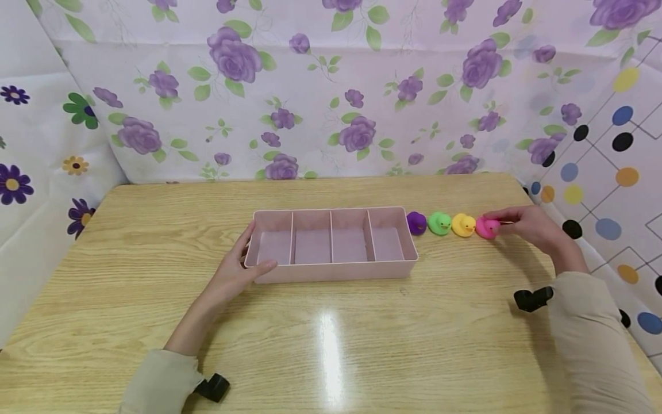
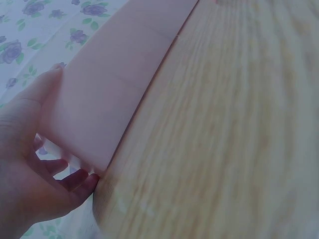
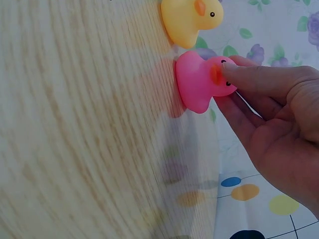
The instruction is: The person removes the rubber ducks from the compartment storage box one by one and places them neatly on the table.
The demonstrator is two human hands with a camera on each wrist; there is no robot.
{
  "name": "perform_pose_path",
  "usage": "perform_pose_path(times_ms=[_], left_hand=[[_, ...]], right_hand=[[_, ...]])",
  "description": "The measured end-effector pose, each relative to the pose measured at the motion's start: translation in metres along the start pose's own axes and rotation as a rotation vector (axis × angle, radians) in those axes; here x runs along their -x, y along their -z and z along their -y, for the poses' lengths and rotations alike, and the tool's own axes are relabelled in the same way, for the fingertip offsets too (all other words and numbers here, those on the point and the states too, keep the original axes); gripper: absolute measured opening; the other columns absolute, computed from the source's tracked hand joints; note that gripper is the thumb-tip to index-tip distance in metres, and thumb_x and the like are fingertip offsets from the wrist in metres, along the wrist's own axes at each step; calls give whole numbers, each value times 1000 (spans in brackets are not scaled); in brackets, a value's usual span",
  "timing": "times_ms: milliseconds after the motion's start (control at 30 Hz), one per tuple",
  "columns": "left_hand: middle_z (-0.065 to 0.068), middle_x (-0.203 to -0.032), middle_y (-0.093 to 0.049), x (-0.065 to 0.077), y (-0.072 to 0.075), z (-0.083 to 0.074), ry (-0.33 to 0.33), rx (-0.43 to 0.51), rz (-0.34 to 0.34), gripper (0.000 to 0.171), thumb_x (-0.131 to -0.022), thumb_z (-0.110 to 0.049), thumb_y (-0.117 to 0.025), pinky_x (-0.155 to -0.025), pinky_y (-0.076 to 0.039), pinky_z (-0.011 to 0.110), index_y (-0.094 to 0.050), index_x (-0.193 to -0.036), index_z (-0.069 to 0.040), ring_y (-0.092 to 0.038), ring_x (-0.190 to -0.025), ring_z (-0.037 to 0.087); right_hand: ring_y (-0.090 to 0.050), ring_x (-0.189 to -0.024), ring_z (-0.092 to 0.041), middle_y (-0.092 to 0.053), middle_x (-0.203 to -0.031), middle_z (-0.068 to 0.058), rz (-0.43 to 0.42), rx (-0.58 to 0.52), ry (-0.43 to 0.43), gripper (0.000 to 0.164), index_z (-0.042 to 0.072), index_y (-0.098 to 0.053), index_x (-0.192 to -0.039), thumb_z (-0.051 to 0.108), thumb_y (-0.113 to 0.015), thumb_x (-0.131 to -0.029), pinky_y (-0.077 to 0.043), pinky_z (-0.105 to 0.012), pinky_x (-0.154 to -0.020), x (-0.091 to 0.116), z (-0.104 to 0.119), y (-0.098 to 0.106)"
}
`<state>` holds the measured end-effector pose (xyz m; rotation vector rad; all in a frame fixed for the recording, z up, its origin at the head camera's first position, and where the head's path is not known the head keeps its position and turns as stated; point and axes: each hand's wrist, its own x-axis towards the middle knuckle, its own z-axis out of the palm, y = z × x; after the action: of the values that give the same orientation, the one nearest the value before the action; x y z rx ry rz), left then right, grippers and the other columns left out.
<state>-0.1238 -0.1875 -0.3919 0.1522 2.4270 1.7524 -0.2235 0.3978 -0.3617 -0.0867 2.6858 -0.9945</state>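
Observation:
A pale pink box (image 1: 331, 272) with several compartments in a row stands on the wooden table. My left hand (image 1: 234, 270) holds its left end, thumb over the front rim and fingers along the end wall. The left wrist view shows that hand (image 2: 35, 174) with bent fingers at the box's corner. At the right, my right hand (image 1: 535, 227) pinches the head of a pink rubber duck (image 3: 192, 82), whose base appears to sit on the tabletop. Left of it stand a yellow duck (image 1: 463, 225), a green duck (image 1: 439, 223) and a purple duck (image 1: 416, 223) beside the box.
The wooden table (image 1: 289, 339) extends in front of the box. A flowered cloth (image 1: 310, 109) hangs behind it, and a dotted cloth (image 1: 615, 190) borders the right side. Black wrist devices (image 1: 534, 299) sit at both sleeves.

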Motion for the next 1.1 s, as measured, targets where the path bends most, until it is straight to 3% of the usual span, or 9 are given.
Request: perform_pose_path(times_ms=[367, 533, 800, 933, 1100], left_hand=[[23, -148, -31, -4, -2, -1, -17, 6, 14, 96, -89, -24, -72, -90, -47, 41, -5, -157, -24, -43, -123, 38], [23, -146, -33, -6, -2, -2, -8, 12, 22, 95, -88, -25, -72, -91, -46, 43, -6, -157, -27, -43, -123, 37], [15, -157, -19, 0, 5, -8, 34, 29, 44, 93, -91, -28, -70, -100, -38, 49, -4, -157, -29, -33, -134, 36], [12, -160, -10, 3, 12, -16, 9, -31, 24, 81, -98, -31, -58, -106, -30, 54, -4, -157, -20, -26, -138, 40], [18, -158, -15, 7, 20, -27, -87, -201, 5, 64, -104, -36, -40, -108, -23, 60, -13, -156, -9, -21, -141, 41]], right_hand=[[-40, -126, -40, -49, -136, -26, -7, -21, -3, 58, -1, -54, -135, 33, -69, -90, -37, -53, -97, 4, 0, 2], [-38, -128, -40, -46, -139, -25, -34, -46, -8, 57, 0, -51, -138, 35, -63, -94, -35, -57, -99, 9, 4, 5], [-39, -128, -42, -46, -139, -27, -67, -9, 42, 63, -1, -47, -140, 46, -50, -99, -32, -61, -102, 13, 22, 2], [-41, -126, -44, -48, -136, -28, -92, 69, 80, 59, -2, -50, -137, 43, -48, -100, -34, -62, -99, 16, 41, -1], [-44, -122, -46, -50, -134, -29, -120, 162, 132, 53, -3, -53, -134, 38, -50, -101, -36, -61, -97, 20, 68, -9]])
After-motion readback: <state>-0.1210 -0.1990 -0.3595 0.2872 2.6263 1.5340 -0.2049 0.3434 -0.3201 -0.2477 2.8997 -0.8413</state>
